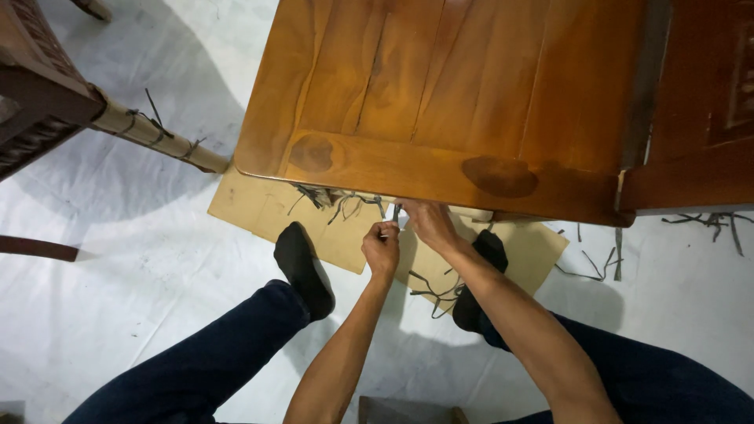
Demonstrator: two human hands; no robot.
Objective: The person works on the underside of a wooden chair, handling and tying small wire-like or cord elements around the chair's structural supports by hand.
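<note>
Both hands meet under the near edge of the glossy brown wooden tabletop [440, 86]: the left hand [382, 247] pinches a thin grey strap [397, 213], the right hand [428, 222] grips it just beside, above the flat tan cardboard sheet [259, 212].

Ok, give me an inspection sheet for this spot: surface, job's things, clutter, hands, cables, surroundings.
Surface: white sheet on the floor, cardboard on it.
Job's things: wooden table; dark strip at its near edge.
Clutter: cut strip scraps on cardboard and sheet.
Grippers: left hand closed by the strip; right hand under the table edge, fingers hidden.
Cables: nothing seen.
Surroundings: strip-wrapped furniture leg to the left; dark wooden furniture to the right.
</note>
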